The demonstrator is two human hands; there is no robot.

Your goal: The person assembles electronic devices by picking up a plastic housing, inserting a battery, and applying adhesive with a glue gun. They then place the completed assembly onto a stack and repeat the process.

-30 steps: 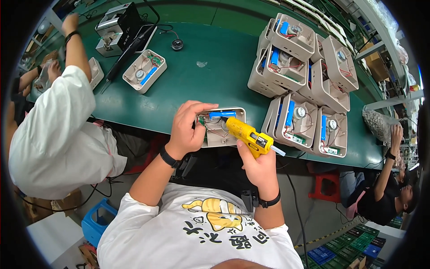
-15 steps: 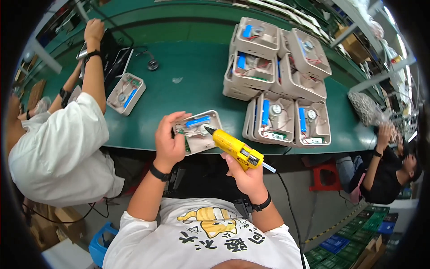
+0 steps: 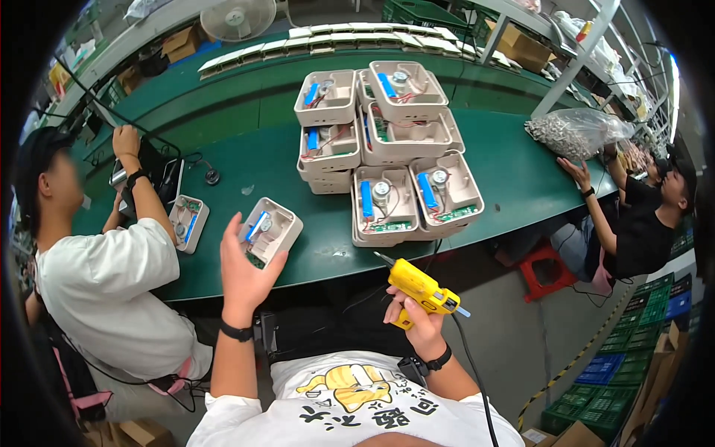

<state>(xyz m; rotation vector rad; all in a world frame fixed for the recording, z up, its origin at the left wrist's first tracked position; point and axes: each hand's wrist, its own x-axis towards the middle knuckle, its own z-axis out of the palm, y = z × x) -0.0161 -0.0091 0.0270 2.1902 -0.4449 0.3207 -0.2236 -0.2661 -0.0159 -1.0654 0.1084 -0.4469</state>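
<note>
My left hand [image 3: 249,276] is around the near left corner of a light grey plastic housing [image 3: 287,240], with the fingers along its side and the thumb at its near edge. Inside the housing are a blue battery cell [image 3: 258,226], a round silvery part and a bit of green circuit board. My right hand [image 3: 421,320] is wrapped round the handle of a yellow hot glue gun [image 3: 421,285]. Its dark nozzle points up and left, apart from the housing, and a glue stick [image 3: 463,311] pokes out of the back.
Stacked grey housings [image 3: 406,130] with batteries and wires stand on the green table [image 3: 328,253]. Another housing [image 3: 188,223] lies by a co-worker [image 3: 112,290] at left. A bag of small parts [image 3: 570,132] is at right, near another person [image 3: 633,216]. The gun's black cable [image 3: 477,380] hangs down.
The glue gun has moved right and back, away from the housing. My left hand and the housing have shifted left, farther from the table edge. The head view has also turned.
</note>
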